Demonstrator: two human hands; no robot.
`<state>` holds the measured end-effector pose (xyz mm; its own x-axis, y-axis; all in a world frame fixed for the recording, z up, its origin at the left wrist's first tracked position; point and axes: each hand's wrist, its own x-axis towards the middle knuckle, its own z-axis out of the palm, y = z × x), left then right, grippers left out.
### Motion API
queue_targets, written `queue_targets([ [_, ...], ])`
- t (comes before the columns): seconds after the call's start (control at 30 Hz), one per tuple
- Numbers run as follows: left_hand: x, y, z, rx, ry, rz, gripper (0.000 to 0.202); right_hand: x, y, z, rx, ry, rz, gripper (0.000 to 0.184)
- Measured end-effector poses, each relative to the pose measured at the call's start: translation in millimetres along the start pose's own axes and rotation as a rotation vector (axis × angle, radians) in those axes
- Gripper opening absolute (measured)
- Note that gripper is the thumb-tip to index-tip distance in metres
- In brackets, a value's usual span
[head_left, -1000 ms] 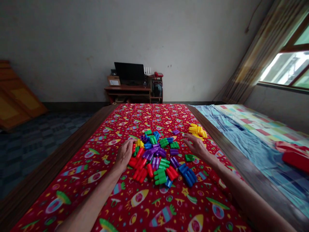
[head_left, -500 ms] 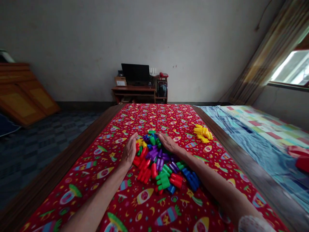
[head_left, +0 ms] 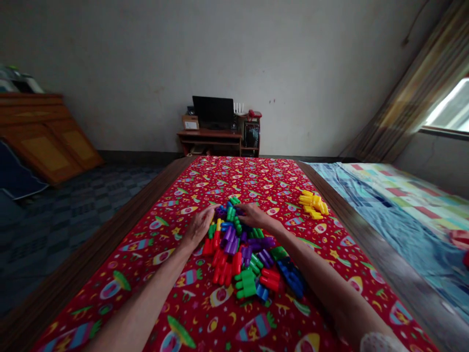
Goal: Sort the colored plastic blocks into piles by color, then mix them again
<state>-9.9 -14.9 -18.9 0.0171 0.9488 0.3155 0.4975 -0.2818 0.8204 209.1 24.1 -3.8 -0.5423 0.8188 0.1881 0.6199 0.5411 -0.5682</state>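
A heap of plastic building blocks lies between my hands. Purple blocks [head_left: 230, 239] fill its middle, red blocks [head_left: 222, 266] are along the left, and a green block [head_left: 245, 284] is at the near edge beside a red block [head_left: 270, 279]. Dark blue blocks [head_left: 290, 276] rest close to my right forearm. My left hand [head_left: 201, 226] is at the far left side of the heap, fingers bent in against the blocks; what they hold, if anything, is hidden. My right hand [head_left: 253, 216] reaches over the far right side, fingers extended and touching green blocks [head_left: 234, 215].
A separate group of yellow blocks [head_left: 313, 203] lies to the right on the red patterned cloth [head_left: 146, 274]. The table's dark wooden edge [head_left: 351, 234] borders a bed [head_left: 381, 210] on the right. A desk with a monitor [head_left: 213, 111] stands by the far wall.
My left hand has gone from flat against the heap's side to bent fingers among the blocks. My right hand's fingers have lowered onto the heap. The view has shifted slightly left.
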Motion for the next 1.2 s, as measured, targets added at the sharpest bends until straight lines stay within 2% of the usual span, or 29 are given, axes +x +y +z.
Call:
queue_targets([
  [0.13, -2, 2, 0.3, 0.026, -0.045, 0.033, 0.057, 8, -2, -1, -0.058, 0.039, -0.012, 0.034],
  [0.27, -1, 0, 1.7, 0.022, -0.067, 0.034, 0.058, -4, 24, -29, -0.107, 0.143, 0.027, 0.024],
  [0.4, 2, -5, 3.2, 0.021, -0.015, -0.014, 0.059, -20, 63, -54, -0.215, 0.388, 0.151, 0.033],
  [0.5, 3, -6, 2.7, 0.025, 0.018, -0.036, 0.054, -24, 77, -61, -0.206, 0.503, 0.18, 0.047],
  [0.6, 3, -5, 0.9, -0.015, 0.045, -0.074, 0.052, -19, 60, -58, -0.13, 0.52, 0.15, 0.047],
  [0.7, 1, -1, 0.4, -0.065, 0.057, -0.089, 0.054, -12, 16, -40, 0.055, 0.349, 0.063, 0.04],
  [0.77, -1, 1, 2.3, -0.094, 0.052, -0.093, 0.055, -10, -18, -21, 0.169, 0.186, -0.084, 0.039],
  [0.83, -2, 4, 6.0, -0.12, 0.045, -0.08, 0.054, -11, -44, -2, 0.158, 0.11, -0.272, 0.042],
  [0.9, -2, 6, 9.9, -0.141, 0.038, -0.044, 0.053, -12, -57, 9, 0.12, 0.076, -0.376, 0.043],
  [0.93, -3, 6, 11.3, -0.148, 0.031, -0.025, 0.052, -13, -58, 12, 0.107, 0.068, -0.374, 0.042],
  [1.0, -3, 7, 12.4, -0.151, 0.016, -0.008, 0.051, -11, -53, 10, 0.1, 0.082, -0.284, 0.035],
  [1.2, -5, 7, 8.5, -0.132, -0.061, -0.026, 0.046, 0, -16, -15, 0.25, 0.229, -0.019, 0.022],
])
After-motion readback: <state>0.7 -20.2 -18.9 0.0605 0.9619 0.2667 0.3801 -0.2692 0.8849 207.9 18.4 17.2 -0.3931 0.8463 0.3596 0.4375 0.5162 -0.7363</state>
